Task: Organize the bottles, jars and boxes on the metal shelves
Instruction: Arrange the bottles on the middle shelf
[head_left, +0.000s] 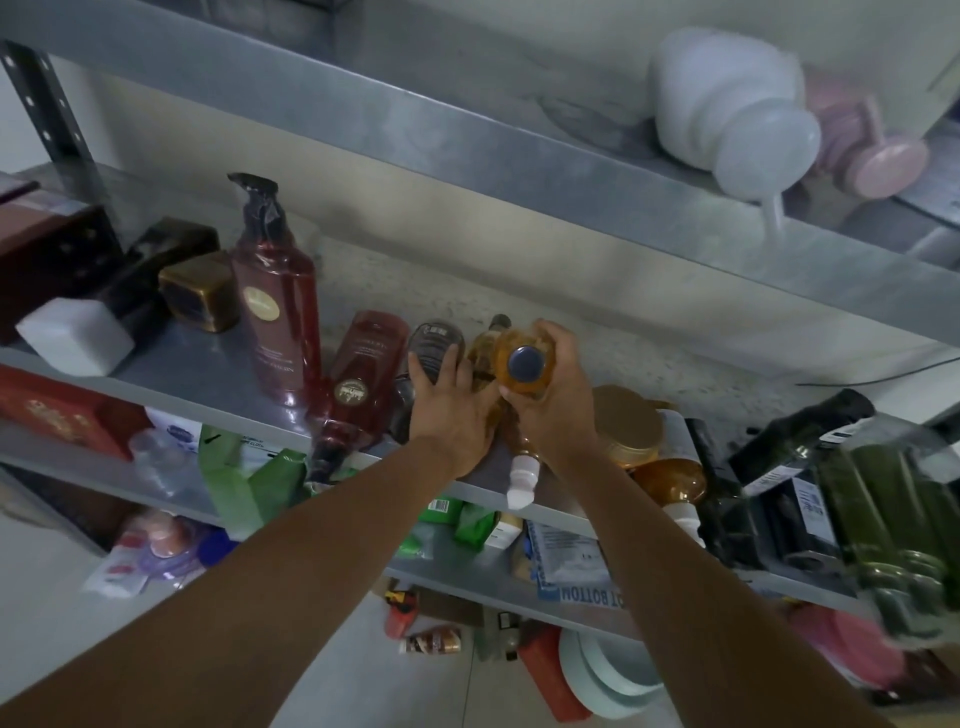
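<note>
metal shelf (208, 364), bottles (275, 291), boxes (78, 332)

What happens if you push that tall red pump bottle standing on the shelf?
The tall red pump bottle would probably tip rather than slide: it is tall and narrow. Its smooth, glossy side may be slippery to grab. If it falls, it could knock the red bottle lying beside it.
</note>
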